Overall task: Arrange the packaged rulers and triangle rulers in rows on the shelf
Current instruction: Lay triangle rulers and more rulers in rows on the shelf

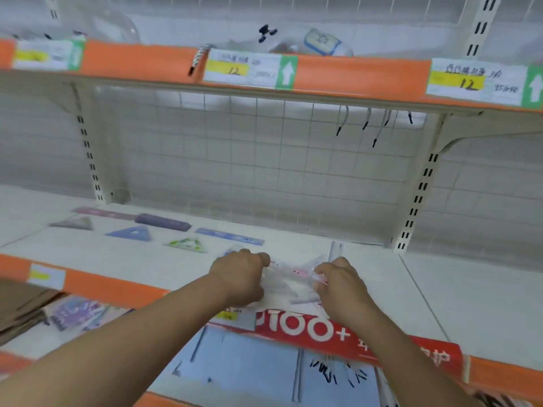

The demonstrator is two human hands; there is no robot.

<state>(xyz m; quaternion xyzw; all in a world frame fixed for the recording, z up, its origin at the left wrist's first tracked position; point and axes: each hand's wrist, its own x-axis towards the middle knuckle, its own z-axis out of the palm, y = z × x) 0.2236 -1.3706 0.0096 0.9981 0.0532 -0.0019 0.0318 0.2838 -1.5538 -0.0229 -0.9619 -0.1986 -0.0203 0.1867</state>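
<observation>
Centre frame: the left hand (239,279) and the right hand (342,284) both have their fingers curled, each pinching one end of a clear ruler pack (291,284) at the front edge of the white shelf (440,292). Up and left of the hands, two rows lie on that shelf. In front are a grey triangle ruler (73,223), a blue triangle ruler (130,232) and a green triangle ruler (186,244). Behind them are a purple ruler (100,213), a dark purple pack (163,222) and a blue ruler (229,236). Just below the hands, a red banner (323,330) runs along the shelf edge. Across the top of the frame, the upper shelf (141,61) carries price tags (249,69).
</observation>
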